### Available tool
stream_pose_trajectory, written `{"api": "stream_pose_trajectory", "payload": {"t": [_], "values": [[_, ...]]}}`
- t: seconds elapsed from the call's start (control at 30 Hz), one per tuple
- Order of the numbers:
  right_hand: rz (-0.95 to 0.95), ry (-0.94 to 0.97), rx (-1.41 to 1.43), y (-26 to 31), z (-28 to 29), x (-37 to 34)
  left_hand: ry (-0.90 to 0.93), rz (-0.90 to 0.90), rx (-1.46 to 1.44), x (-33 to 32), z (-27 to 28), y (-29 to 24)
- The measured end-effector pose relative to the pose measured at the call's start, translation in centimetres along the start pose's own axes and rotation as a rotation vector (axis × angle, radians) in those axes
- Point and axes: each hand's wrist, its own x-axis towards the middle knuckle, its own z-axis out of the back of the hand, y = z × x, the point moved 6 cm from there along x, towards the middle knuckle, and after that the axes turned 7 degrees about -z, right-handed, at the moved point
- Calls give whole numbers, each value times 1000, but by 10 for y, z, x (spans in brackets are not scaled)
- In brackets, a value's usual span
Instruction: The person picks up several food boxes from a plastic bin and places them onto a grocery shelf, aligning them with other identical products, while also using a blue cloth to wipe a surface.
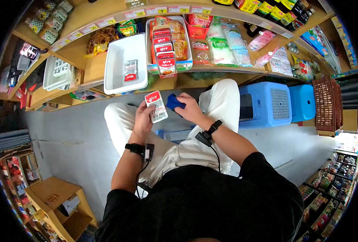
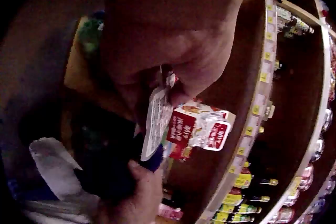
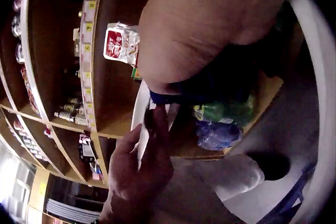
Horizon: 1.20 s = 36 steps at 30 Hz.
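Observation:
My left hand [image 1: 144, 117] grips a flat red-and-white food packet [image 1: 158, 112] near its left edge, thumb across the front. In the left wrist view the packet [image 2: 155, 124] appears nearly edge-on. A crumpled dark blue cloth [image 1: 173, 102] is held in my right hand [image 1: 192, 109], just right of the packet. The right wrist view shows the cloth [image 3: 210, 85] close to the packet's end, partly hidden by the hand. Ahead on the shelf, a white tub [image 1: 113, 60] holds a similar packet [image 1: 130, 71]. More such packets [image 1: 166, 60] stand in a second tub beside it.
Bagged white goods [image 1: 222, 51] and pink packs [image 1: 261, 40] fill the shelf to the right. Blue plastic stools [image 1: 263, 103] and a brown basket [image 1: 327, 105] stand on the right. A wooden stand [image 1: 60, 193] is behind on the left. Both knees flank the hands.

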Motion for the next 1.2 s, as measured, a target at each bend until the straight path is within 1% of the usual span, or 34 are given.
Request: {"api": "stream_pose_trajectory", "payload": {"t": [0.03,0.1,0.17,0.23,0.27,0.3,0.33,0.43,0.47,0.53,0.57,0.63,0.7,0.77,0.8,0.83,0.9,0.97,1.03,1.1,1.13,1.2], "values": [[7,-2,3,-1,1,1,1,-7,4,-7,-7,-10],[-118,-19,57,-10,2,2,40,-73,25,-18,-24,-35],[-102,-24,49,-6,2,2,66,-84,41,-21,-35,-58],[-113,31,50,-8,-4,2,43,-151,46,-21,-45,-87],[-110,31,54,-9,-6,3,-15,-178,69,-22,-51,-102],[-95,34,44,-11,-9,3,-61,-227,63,-12,-41,-110],[-80,37,34,-9,-10,3,-72,-233,86,-2,-35,-118],[-92,60,26,-4,-10,3,-70,-255,123,37,-17,-142],[-88,57,26,-3,-9,4,-98,-256,185,52,-7,-147],[-109,58,26,-5,-9,4,-170,-261,288,70,-7,-158],[-106,56,26,-6,-8,4,-168,-264,288,78,-8,-162],[-140,53,39,-9,-8,3,-208,-171,517,101,7,-166],[-147,55,23,-14,-9,2,-172,-153,497,124,19,-164],[-155,55,7,-16,-9,2,-53,-171,241,141,18,-162],[-167,52,7,-17,-8,1,-85,-152,250,139,15,-165],[-178,48,6,-17,-6,2,-81,-153,251,149,26,-161],[-168,50,-15,-16,-4,1,-185,-204,343,159,48,-159],[-156,51,-31,-14,-3,2,-180,-236,398,158,54,-154],[-130,9,12,-13,-2,1,-176,-261,455,150,43,-148],[-161,31,5,-16,-4,0,-297,-401,821,138,21,-157],[-187,52,-5,-19,-6,2,-297,-401,821,134,12,-157],[-204,76,-9,-21,-7,3,-146,-536,867,125,-19,-159]]}}
